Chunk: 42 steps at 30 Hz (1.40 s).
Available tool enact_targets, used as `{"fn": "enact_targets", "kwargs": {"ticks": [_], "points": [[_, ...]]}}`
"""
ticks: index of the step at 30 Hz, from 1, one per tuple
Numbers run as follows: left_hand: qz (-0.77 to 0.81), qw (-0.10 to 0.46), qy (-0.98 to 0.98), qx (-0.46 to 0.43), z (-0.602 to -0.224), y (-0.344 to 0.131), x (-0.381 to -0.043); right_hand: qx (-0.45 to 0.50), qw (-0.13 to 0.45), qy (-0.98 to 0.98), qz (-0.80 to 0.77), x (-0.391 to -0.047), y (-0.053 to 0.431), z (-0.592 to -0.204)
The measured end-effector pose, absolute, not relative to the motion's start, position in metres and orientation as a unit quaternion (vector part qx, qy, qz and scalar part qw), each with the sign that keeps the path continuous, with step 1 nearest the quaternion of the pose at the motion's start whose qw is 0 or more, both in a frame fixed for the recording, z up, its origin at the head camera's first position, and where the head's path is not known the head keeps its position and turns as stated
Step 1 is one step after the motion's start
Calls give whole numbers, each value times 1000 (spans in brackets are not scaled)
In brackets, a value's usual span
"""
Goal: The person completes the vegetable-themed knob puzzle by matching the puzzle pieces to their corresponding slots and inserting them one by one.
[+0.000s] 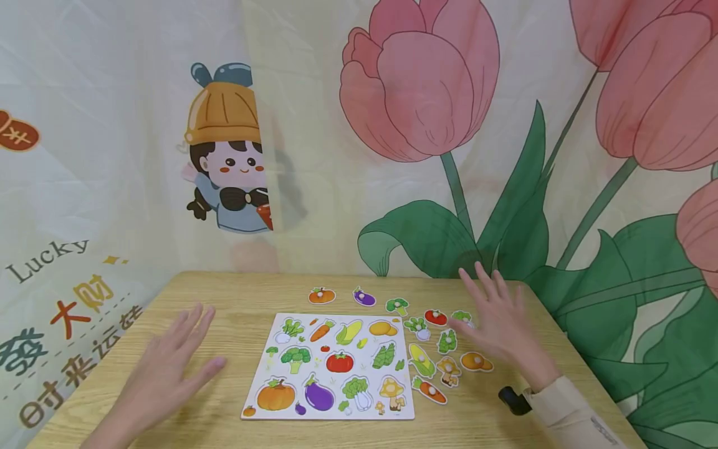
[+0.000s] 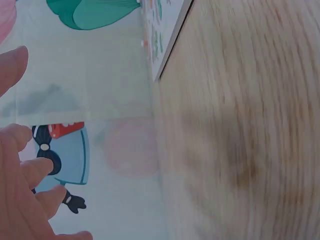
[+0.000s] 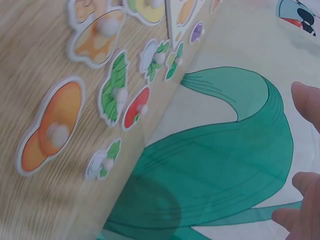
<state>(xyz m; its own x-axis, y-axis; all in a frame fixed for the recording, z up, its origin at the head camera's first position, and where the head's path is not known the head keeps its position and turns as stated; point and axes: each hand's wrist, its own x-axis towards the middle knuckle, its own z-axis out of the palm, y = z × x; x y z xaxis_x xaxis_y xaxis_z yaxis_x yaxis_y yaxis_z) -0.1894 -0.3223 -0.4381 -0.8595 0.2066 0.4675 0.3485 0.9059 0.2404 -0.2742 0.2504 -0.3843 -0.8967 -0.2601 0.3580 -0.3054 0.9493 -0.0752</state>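
The grip (image 2: 22,192) hovers apart from, apparently, a board (image 2: 167,27).

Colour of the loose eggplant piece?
The eggplant piece is purple with a green cap and white border; clearest in head view.

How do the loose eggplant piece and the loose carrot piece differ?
The eggplant piece is purple; the carrot piece is orange.
The eggplant piece lies past the far edge of the board; the carrot piece lies by its right edge.
Both have a white border and a small pale knob.
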Motion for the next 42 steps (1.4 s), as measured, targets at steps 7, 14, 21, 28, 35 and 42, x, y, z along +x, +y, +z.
{"fn": "enact_targets", "kwargs": {"ticks": [7, 14, 21, 28, 35, 42], "points": [[-212, 207, -944, -143, -446, -313, -189, 165, 175, -967, 84, -288, 235, -386], [-250, 182, -941, -138, -452, -304, -186, 185, 180, -961, 97, -298, 225, -389], [-288, 170, -931, -146, -456, -297, -189, 187, 180, -957, 127, -304, 214, -391], [-326, 144, -923, -142, -463, -295, -188, 183, 172, -955, 156, -312, 200, -393], [-336, 133, -921, -145, -469, -291, -186, 187, 163, -955, 164, -321, 188, -395], [-343, 107, -924, -133, -473, -281, -185, 191, 146, -953, 185, -328, 184, -400]]}}
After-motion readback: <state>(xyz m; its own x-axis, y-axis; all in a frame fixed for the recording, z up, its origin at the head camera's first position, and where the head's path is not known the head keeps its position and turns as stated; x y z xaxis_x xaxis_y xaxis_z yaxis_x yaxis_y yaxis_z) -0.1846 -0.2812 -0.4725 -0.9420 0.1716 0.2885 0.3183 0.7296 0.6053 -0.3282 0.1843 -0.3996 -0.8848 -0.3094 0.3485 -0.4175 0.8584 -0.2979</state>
